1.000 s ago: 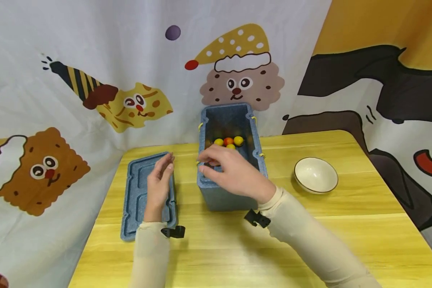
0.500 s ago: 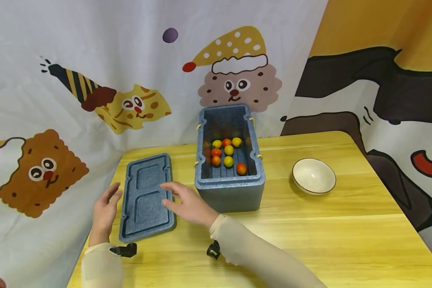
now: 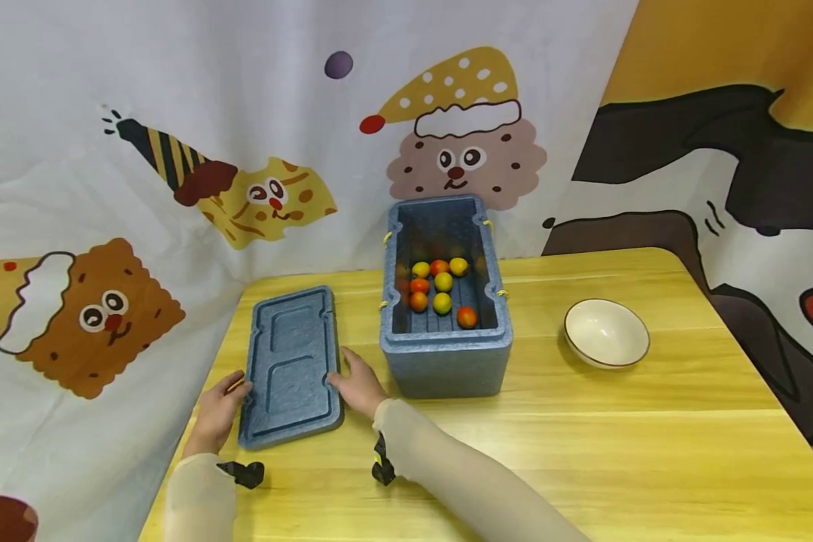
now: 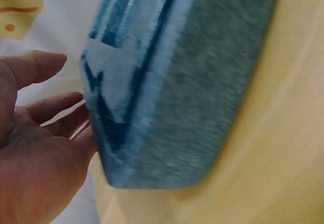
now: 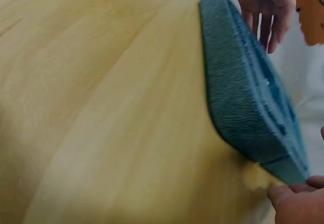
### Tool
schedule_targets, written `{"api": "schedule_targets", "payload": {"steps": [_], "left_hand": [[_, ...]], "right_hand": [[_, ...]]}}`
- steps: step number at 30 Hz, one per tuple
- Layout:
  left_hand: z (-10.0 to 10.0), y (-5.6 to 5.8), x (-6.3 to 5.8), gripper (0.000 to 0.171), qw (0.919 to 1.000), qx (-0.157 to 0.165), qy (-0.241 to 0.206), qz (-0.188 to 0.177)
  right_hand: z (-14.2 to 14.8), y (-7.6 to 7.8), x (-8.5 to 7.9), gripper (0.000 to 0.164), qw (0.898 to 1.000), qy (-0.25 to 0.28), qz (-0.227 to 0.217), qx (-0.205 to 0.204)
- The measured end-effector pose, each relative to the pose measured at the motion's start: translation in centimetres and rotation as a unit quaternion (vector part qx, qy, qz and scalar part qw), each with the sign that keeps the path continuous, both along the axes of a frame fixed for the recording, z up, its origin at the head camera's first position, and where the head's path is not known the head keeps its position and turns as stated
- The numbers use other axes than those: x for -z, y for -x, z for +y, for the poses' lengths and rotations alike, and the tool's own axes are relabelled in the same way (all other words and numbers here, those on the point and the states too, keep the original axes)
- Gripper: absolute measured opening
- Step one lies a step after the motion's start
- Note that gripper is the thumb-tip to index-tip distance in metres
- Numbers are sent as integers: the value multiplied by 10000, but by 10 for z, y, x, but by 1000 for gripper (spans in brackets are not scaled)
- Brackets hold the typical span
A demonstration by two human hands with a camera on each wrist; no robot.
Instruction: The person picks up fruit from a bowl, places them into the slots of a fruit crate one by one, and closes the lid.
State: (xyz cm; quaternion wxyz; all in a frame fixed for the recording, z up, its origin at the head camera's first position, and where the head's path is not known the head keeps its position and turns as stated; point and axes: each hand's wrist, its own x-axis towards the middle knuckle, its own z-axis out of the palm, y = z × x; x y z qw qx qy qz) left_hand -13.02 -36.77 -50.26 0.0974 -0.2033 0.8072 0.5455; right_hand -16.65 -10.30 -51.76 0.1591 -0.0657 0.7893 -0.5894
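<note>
A blue-grey foam lid (image 3: pixel 294 384) lies on the table, its recessed side up. My left hand (image 3: pixel 218 412) is at its left edge, fingertips right by the rim; the left wrist view has the thumb raised and apart from the lid. On the opposite side is my right hand (image 3: pixel 359 384), thumb over the right edge and fingers along the outer side. In the right wrist view its fingertips (image 5: pixel 277 193) come close to the lid's lower corner. To the right stands the matching foam box (image 3: pixel 447 369), uncovered, with several small yellow and orange-red fruits (image 3: pixel 443 303) on its floor.
A cream bowl (image 3: pixel 606 335) with a brown rim stands on the wooden table (image 3: pixel 583 452) right of the box. Yellow cord loops (image 3: pixel 501 293) sit on the box's sides. A printed cloth (image 3: pixel 264 90) hangs behind the table.
My right hand has come from over the box down to the lid's right edge. My left hand has moved from above the lid to its left edge. The fruits have come into full view.
</note>
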Motion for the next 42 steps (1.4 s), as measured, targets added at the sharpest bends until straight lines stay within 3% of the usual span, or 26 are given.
{"api": "schedule_targets", "payload": {"steps": [4,8,14,25,33,38,42], "left_hand": [[0,1,8,61,10000,-56,-13,17],[-2,2,12,56,9993,-346,-46,146],[-4,3,18,51,9971,-717,-48,237],[-6,-6,19,48,9973,-730,31,119],[-7,-13,18,48,9973,-724,42,58],[-14,-21,9,50,9982,-579,-151,2],[-21,-26,-11,55,9983,-425,-406,60]], "right_hand": [[-4,3,12,61,10000,71,56,-31],[-9,8,21,61,9995,234,208,78],[-14,11,26,56,9989,451,-42,92],[-12,17,27,47,9986,274,262,380],[-7,15,22,44,9981,361,148,471],[-9,11,11,44,9970,326,28,705],[-13,5,-15,45,9951,342,-100,925]]}}
